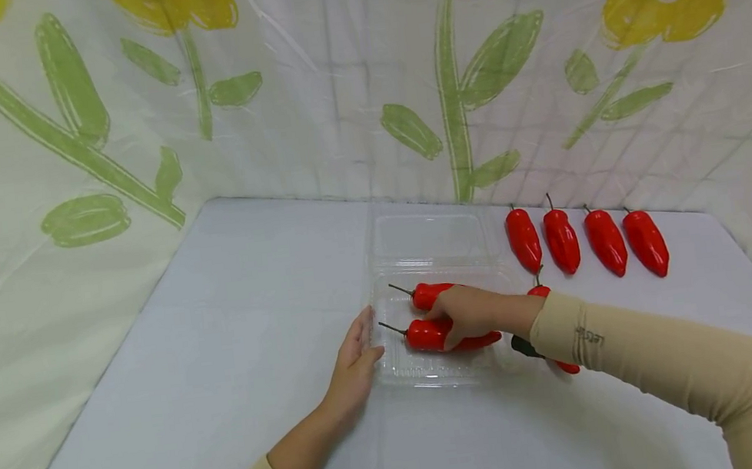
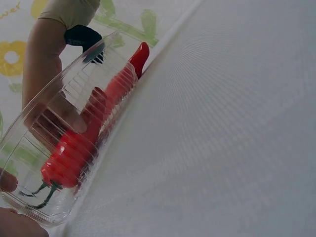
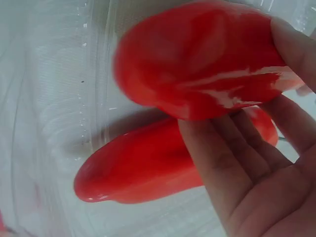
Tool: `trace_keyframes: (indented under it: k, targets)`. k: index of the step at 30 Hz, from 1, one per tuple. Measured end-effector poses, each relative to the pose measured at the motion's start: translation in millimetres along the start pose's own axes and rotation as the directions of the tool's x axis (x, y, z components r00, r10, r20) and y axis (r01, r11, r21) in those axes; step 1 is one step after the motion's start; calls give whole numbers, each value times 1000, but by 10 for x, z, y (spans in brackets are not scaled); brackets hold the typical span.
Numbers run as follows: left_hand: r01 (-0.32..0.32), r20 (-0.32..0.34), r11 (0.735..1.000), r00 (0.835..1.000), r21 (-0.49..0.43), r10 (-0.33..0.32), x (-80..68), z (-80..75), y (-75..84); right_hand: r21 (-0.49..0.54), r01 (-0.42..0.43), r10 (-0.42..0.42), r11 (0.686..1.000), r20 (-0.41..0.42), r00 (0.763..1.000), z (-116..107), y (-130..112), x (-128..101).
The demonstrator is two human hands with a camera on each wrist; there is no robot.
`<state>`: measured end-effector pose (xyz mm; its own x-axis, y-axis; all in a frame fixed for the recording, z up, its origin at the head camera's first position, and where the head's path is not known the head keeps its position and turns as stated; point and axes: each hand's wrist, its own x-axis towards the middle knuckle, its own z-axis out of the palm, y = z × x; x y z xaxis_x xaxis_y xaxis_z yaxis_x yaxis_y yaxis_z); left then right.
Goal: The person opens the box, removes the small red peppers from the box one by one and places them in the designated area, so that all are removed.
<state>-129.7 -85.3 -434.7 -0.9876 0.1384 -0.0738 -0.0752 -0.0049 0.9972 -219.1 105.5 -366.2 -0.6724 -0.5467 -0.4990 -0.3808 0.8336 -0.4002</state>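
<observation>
From the head view, the right hand (image 1: 470, 313) holds a red pepper (image 1: 429, 334) inside the clear plastic box (image 1: 426, 368), another pepper (image 1: 430, 292) lying just beyond it. The left hand (image 1: 356, 364) rests with straight fingers against the box's left edge. Four peppers (image 1: 586, 241) lie in a row at the far right on the table (image 1: 221, 345).

The left wrist view shows the box wall (image 2: 64, 123) with the pepper (image 2: 74, 158) behind it.

In the right wrist view, the fingers (image 3: 222, 163) curl round the upper pepper (image 3: 197, 59), above the second pepper (image 3: 143, 168).
</observation>
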Motion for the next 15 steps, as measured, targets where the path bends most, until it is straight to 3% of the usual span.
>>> trace_keyframes:
  k: [7, 15]
  targets:
    - [-8, -5, 1000, 1000, -6, 8, 15, 5, -13, 18, 21, -22, 1000, 43, 999, -17, 8, -50]
    - [-18, -10, 1000, 1000, -9, 18, 21, 4, -20, 24, 164, -164, 986, 4, 986, -36, 69, -113]
